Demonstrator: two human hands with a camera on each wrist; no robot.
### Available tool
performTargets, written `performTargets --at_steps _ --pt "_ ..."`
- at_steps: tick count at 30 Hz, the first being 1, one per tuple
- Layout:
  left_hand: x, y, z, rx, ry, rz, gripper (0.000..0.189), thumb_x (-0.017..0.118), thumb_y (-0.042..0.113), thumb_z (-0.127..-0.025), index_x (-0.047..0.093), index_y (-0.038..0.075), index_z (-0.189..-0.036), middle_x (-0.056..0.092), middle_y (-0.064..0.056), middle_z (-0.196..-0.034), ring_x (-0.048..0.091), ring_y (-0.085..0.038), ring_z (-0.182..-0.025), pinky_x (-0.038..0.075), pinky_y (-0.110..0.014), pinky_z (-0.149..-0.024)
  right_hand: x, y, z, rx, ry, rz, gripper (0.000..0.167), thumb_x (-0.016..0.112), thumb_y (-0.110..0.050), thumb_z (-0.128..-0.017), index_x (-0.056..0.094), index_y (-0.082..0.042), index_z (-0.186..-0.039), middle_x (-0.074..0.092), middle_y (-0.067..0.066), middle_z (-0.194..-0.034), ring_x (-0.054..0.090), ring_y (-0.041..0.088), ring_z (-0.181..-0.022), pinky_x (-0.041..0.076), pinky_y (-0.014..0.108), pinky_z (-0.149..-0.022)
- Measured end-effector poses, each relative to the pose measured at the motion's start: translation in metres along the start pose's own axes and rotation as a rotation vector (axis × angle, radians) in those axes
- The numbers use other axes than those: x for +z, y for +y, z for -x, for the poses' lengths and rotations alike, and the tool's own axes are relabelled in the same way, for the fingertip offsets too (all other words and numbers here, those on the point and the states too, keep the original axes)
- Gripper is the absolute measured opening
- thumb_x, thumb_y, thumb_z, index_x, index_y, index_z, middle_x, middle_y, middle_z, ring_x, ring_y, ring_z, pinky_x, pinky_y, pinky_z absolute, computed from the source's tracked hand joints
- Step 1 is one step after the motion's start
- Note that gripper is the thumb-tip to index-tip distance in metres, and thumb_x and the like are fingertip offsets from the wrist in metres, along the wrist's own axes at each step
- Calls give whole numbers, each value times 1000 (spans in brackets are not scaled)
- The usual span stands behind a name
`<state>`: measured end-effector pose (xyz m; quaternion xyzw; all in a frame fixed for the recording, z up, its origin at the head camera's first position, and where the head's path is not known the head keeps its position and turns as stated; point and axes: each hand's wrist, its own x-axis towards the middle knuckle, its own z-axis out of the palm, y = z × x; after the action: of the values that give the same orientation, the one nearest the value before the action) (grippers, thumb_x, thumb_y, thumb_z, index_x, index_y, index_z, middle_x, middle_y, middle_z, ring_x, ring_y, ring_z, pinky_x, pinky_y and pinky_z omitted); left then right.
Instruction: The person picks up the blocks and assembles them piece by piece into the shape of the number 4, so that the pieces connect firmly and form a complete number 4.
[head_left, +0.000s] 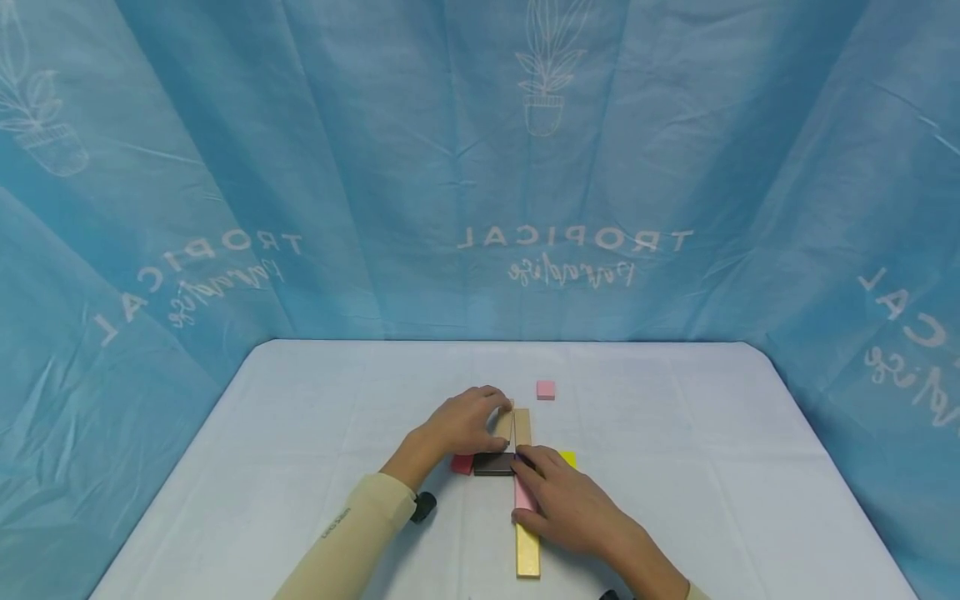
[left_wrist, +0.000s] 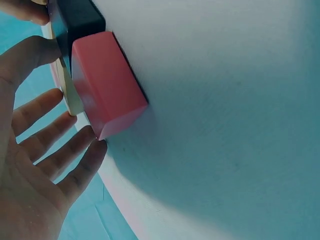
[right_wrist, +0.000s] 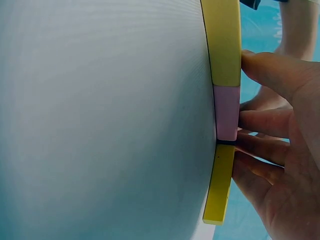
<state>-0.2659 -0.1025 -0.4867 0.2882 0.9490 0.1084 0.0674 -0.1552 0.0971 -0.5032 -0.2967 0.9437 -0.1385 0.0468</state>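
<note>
My left hand (head_left: pixel 470 419) pinches a tan block (head_left: pixel 503 427) between thumb and fingers, just beyond the black block (head_left: pixel 492 464). Right beside that tan block lies a second, longer tan block (head_left: pixel 522 425). A red block (left_wrist: pixel 107 82) meets the outer end of the black one, below my left fingers. My right hand (head_left: pixel 570 504) rests on the line of blocks. Its fingertips touch the pink block (right_wrist: pixel 227 112) and the thumb is at the side of the long yellow block (right_wrist: pixel 225 45). A brighter yellow block (right_wrist: pixel 218 185) lies under the other fingers, partly hidden in the head view.
A small pink square block (head_left: pixel 546 390) lies apart, farther back on the white-covered table (head_left: pixel 337 392). Blue printed curtains (head_left: pixel 375 208) hang behind and at both sides. A dark camera strap piece (head_left: pixel 423 507) sits at the left wrist.
</note>
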Motion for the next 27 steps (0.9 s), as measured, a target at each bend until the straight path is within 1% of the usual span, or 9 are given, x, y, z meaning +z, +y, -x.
performTargets --at_steps 5,11,16,19,23,27 --pt "-2 1 1 1 2 -4 55 74 45 -79 61 22 -126 52 1 -135 48 -19 -124 42 -41 -99 -2 -1 -1 5 -9 0 70 58 -56 -89 46 -15 -144 33 4 -151 30 22 -137 38 44 -102" --pt "-3 -1 2 -1 -12 0 55 74 44 -78 60 23 -127 52 3 -135 48 -18 -124 42 -40 -99 -1 -2 -1 13 -23 -3 70 57 -57 -89 45 -15 -144 33 4 -151 29 22 -137 38 45 -102" --pt "-4 -6 4 7 -10 4 55 75 39 -77 60 23 -127 52 3 -136 47 -19 -125 42 -41 -99 -1 -2 -1 26 -35 3 70 56 -59 -89 45 -16 -145 31 3 -152 28 21 -138 37 45 -103" --pt "-5 -10 6 -3 -15 14 52 75 38 -77 62 25 -126 51 3 -137 45 -19 -127 40 -42 -100 0 -2 -2 33 -39 7 71 55 -59 -89 45 -17 -144 31 2 -152 28 21 -138 37 44 -103" --pt "-4 -12 8 -23 -21 31 50 73 41 -79 63 27 -125 50 3 -138 43 -20 -129 39 -44 -101 0 -1 -2 41 -47 9 71 55 -60 -88 45 -18 -144 31 2 -152 28 20 -138 37 44 -104" --pt "-3 -12 8 -13 -9 32 51 70 47 -80 63 26 -125 49 2 -139 43 -20 -129 40 -44 -100 0 -1 -2 37 -43 12 71 56 -60 -88 45 -18 -145 31 2 -152 28 20 -138 37 44 -103"
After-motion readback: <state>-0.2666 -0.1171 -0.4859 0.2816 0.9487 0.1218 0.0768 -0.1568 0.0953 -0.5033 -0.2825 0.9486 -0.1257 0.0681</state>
